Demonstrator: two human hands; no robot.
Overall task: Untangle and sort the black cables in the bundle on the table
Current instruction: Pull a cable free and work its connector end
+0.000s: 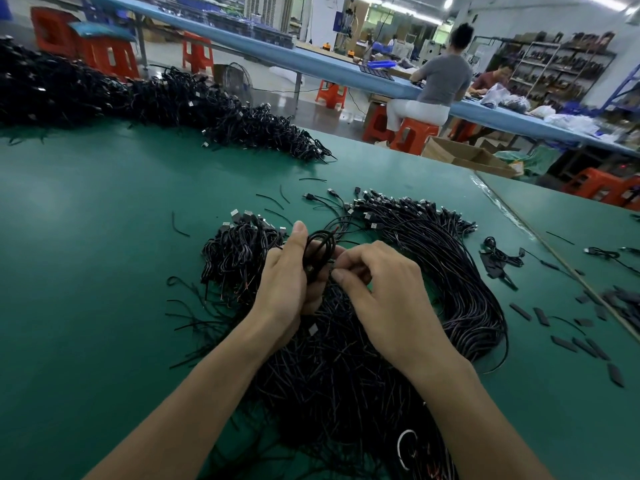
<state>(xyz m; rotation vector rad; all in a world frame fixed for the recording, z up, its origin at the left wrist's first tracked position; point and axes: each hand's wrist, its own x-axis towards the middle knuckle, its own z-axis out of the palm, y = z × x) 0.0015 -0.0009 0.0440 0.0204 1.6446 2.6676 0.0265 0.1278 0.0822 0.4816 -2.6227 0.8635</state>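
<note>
The looped cable (320, 244) stands between the two hands, just above the middle of the tangled bundle (332, 375) that lies on the green table (86, 237). The left hand (287, 278) holds this loop from its left side, the thumb pointing up and away along it and the other fingers curled behind it. The long axis of the loop therefore runs away from the person, nearly in line with the left forearm. The right hand (381, 282) comes from the other side with the back of the hand up. Its fingertips (341, 275) are closed together in a narrow pinch at the lower right edge of the loop, as it seems on a strand or an end of the same cable, though the exact piece is too small to tell. The two hands almost touch each other there. A small heap of coiled cables (239, 251) lies just beside the left hand, on its left. A fan of straightened cables (446, 258), with their plugs (388, 206) together at the far end, lies to the right of the right hand and beyond it. In my judgement the next move depends on this relation. If the loop belongs to the coiled heap, the left hand is nearer and needs only a short move sideways. The right hand must first finish its work at the end and let go.
</note>
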